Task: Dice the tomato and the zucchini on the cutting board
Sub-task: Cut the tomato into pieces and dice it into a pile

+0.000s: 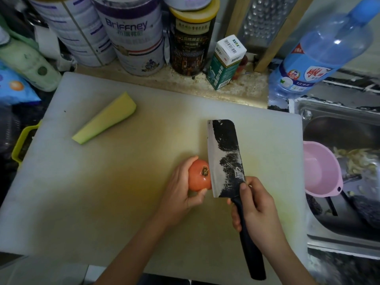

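A red tomato [198,175] lies on its side on the white cutting board [127,182], stem scar facing right. My left hand [181,188] grips it from the left, thumb under its near side. My right hand [257,208] holds the black handle of a cleaver [225,157]. The blade stands edge-down against the tomato's right side, at the stem end. A pale green zucchini piece [107,118], cut lengthwise, rests on the board's far left, apart from both hands.
Tins [135,36], a dark jar [191,38], a small carton [226,60] and a grater [267,19] line the wall behind the board. A blue bottle [320,54] stands at the far right. A steel sink [345,161] with a pink bowl [320,171] borders the board's right edge.
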`<action>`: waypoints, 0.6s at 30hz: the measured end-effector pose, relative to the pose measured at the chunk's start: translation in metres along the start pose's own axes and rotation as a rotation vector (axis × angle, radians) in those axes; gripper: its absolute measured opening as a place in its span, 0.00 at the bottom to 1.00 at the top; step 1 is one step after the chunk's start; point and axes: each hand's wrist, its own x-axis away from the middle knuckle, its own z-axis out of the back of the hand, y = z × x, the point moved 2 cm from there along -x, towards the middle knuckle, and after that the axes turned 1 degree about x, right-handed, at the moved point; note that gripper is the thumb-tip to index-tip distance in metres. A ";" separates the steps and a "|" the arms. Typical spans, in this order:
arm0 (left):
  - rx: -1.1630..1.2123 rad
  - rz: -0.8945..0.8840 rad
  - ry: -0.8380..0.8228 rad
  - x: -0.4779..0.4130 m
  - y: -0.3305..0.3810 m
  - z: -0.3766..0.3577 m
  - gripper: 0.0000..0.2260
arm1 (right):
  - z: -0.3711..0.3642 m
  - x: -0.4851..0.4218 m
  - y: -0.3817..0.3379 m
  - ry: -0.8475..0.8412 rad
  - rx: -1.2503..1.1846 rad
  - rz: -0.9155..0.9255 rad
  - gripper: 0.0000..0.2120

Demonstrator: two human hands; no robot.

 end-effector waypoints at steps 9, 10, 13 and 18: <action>0.022 0.027 0.006 0.000 0.001 -0.001 0.28 | -0.007 -0.010 -0.003 -0.025 -0.023 -0.026 0.10; 0.024 0.027 0.011 -0.001 0.001 -0.001 0.29 | -0.007 -0.005 -0.003 -0.028 -0.025 -0.031 0.10; 0.029 0.037 0.014 -0.002 0.002 -0.001 0.28 | -0.007 0.000 -0.002 -0.022 -0.051 -0.075 0.10; 0.034 0.038 0.023 -0.001 0.000 -0.001 0.28 | -0.014 -0.018 -0.007 -0.048 -0.050 -0.061 0.10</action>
